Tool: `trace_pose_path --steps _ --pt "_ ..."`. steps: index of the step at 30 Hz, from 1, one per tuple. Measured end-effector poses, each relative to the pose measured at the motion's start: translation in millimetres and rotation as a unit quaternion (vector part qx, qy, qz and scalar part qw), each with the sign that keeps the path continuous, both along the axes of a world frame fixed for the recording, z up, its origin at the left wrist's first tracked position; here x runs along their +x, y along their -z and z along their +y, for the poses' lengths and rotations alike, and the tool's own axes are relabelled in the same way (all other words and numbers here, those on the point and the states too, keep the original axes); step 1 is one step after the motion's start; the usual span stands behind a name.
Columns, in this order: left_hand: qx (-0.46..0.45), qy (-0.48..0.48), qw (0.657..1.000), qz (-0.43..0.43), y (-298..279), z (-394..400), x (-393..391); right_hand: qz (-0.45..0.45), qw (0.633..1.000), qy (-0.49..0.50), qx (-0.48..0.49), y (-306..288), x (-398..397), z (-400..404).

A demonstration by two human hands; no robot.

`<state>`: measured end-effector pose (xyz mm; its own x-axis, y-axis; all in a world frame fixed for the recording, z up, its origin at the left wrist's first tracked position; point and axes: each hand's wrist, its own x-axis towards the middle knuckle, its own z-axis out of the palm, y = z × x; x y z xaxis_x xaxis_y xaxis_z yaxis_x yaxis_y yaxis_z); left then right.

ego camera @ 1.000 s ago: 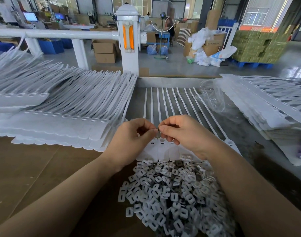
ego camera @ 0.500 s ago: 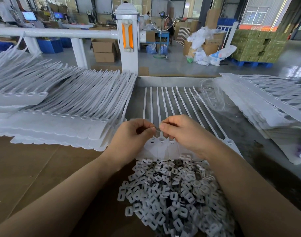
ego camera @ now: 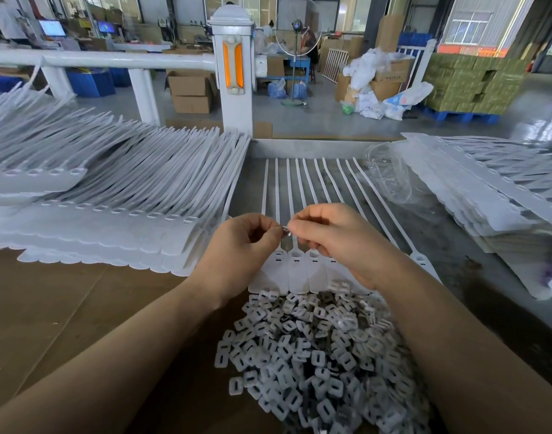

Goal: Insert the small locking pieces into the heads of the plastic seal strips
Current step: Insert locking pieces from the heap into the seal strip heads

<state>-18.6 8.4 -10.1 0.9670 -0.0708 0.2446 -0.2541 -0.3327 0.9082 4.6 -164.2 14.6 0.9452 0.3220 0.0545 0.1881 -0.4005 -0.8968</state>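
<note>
A row of white plastic seal strips point(ego camera: 296, 270) lies in front of me, heads toward me and tails fanned away. My left hand point(ego camera: 240, 255) and my right hand point(ego camera: 337, 239) meet just above the strip heads. Together their fingertips pinch a small locking piece point(ego camera: 286, 230), of which only a sliver shows. A heap of small white locking pieces point(ego camera: 312, 355) lies between my forearms, close to me.
Big stacks of white seal strips point(ego camera: 105, 208) cover the table's left side, and more strips point(ego camera: 487, 189) lie at the right beside a clear plastic bag point(ego camera: 390, 177). Brown cardboard point(ego camera: 64, 308) covers the near left. A white fence post point(ego camera: 234, 73) stands behind the table.
Both hands stay together over the strip heads, with only slight finger movement on the small piece.
</note>
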Motion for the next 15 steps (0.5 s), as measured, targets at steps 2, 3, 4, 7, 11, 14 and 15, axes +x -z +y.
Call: trace_pose_path --steps 2,3,4,7,11,14,15 --pt "0.004 0.001 1.000 -0.003 1.0 0.1 0.0 -0.025 0.999 0.011 -0.019 0.7 -0.3 1.5" --pt "0.003 0.002 1.000 -0.002 1.5 0.4 0.6 -0.030 0.999 0.014 -0.024 0.7 -0.1 1.6" --pt "-0.001 0.004 1.000 0.002 2.1 0.7 1.3 -0.028 0.999 0.014 -0.025 0.7 0.0 1.5" --pt "-0.030 0.025 0.999 0.017 2.9 1.6 2.7 -0.009 1.000 0.010 -0.021 2.2 0.5 0.7" --pt "-0.079 0.054 0.995 0.026 1.7 2.2 1.0 -0.008 0.999 0.003 -0.031 2.8 0.1 0.9" --pt "-0.055 0.044 0.997 0.021 1.7 1.4 0.4 -0.029 0.998 0.000 -0.049 2.9 -1.4 0.7" --pt "-0.047 0.040 0.998 0.020 1.8 1.0 0.3 -0.034 0.998 -0.001 -0.051 2.3 -2.2 1.0"
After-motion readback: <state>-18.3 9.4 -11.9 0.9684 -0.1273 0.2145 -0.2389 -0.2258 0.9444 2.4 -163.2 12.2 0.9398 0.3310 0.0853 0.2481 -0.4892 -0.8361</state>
